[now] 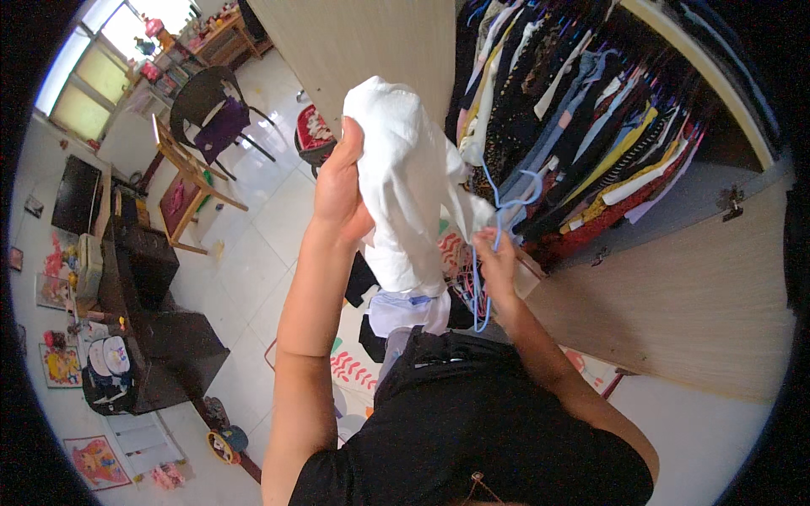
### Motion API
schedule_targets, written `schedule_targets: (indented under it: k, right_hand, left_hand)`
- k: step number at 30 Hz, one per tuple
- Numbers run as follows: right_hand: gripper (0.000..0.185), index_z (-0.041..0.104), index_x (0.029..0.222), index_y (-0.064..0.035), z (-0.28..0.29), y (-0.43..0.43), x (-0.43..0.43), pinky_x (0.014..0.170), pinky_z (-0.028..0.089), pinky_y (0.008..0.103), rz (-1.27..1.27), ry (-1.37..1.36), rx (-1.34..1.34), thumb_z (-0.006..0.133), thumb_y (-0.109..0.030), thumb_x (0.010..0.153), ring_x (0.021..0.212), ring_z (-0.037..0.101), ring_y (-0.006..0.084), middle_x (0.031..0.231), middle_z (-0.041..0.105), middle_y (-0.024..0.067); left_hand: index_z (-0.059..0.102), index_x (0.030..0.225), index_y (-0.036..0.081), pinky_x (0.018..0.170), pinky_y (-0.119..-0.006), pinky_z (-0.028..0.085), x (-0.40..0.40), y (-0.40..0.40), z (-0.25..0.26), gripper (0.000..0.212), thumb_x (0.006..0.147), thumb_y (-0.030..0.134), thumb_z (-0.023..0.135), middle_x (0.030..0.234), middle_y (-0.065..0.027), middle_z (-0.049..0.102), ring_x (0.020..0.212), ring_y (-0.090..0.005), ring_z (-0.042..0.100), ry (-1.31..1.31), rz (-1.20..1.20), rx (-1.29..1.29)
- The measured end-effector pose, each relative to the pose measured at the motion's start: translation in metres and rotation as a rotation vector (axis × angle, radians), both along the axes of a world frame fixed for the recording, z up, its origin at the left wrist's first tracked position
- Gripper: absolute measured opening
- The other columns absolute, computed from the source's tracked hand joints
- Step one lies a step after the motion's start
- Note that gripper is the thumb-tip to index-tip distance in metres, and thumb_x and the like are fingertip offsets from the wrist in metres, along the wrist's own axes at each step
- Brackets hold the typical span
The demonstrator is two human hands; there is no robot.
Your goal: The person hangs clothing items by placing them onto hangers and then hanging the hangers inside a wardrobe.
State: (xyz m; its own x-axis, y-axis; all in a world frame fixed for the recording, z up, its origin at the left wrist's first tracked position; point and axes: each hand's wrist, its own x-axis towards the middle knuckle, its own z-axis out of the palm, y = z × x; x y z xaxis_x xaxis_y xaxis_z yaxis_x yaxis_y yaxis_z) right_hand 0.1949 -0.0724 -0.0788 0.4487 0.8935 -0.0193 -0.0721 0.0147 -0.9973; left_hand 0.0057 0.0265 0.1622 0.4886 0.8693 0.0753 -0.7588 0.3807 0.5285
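A white cloth garment [398,183] hangs in front of me, raised by my left hand [343,183], whose thumb presses on its left edge. My right hand [498,259] grips a light blue clothes hanger [498,202] with the hook pointing up and to the right. A corner of the white garment touches the right fingers beside the hanger. Whether part of the hanger sits inside the cloth cannot be seen. Below the garment, light-coloured folded cloth [405,313] lies near my lap, partly covered by it.
An open wardrobe holds a dense row of hanging clothes [569,126], with one wooden door [373,38] ahead and another door [658,310] at right. Several hangers [465,284] lie below my right hand. A wooden chair [190,183] and a dark armchair [212,104] stand left.
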Motion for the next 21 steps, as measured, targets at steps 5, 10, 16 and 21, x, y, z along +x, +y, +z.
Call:
schedule_targets:
  k: [5,10,16,21]
  right_hand:
    - [0.076,0.036,0.122,-0.0012,0.069,-0.013,-0.058,0.082,0.044,0.0367,0.272,-0.181,0.271,0.078,-0.015,0.059,0.098,0.054,0.0275,0.122,0.042,0.0162]
    - [0.026,0.058,0.095,-0.0018,0.062,0.03,-0.062,0.071,0.046,0.0348,0.012,-0.415,0.187,0.061,-0.006,0.069,0.076,0.061,0.0279,0.078,0.062,0.0154]
    - [0.016,0.059,0.084,0.0025,0.105,0.054,-0.009,0.059,0.044,0.0309,-0.073,-0.286,0.148,0.054,-0.012,0.081,0.061,0.055,0.0151,0.068,0.061,0.0106]
    - [0.014,0.057,0.077,-0.0009,0.131,0.058,-0.004,0.055,0.04,0.0208,0.006,-0.077,0.15,0.054,-0.012,0.085,0.061,0.047,0.0043,0.069,0.056,-0.0013]
  left_hand:
    - [0.047,0.115,0.001,0.087,-0.036,0.044,0.013,0.01,-0.002,0.043,0.094,0.036,0.034,0.111,-0.0114,0.055,0.1,-0.0239,0.055,0.124,0.118,-0.11]
    - [0.049,0.112,0.001,0.085,-0.035,0.045,0.02,0.013,-0.004,0.039,0.094,0.032,0.035,0.108,-0.0105,0.056,0.097,-0.023,0.056,0.061,0.281,-0.149]
    - [0.041,0.117,-0.005,0.098,-0.037,0.033,-0.041,0.055,-0.074,0.045,0.09,0.029,0.046,0.116,-0.0156,0.048,0.113,-0.0243,0.044,0.614,0.604,0.05]
    - [0.035,0.129,0.007,0.103,-0.043,0.023,0.03,-0.016,-0.103,0.068,0.07,0.019,0.069,0.133,-0.023,0.028,0.125,-0.0366,0.027,1.384,0.615,0.892]
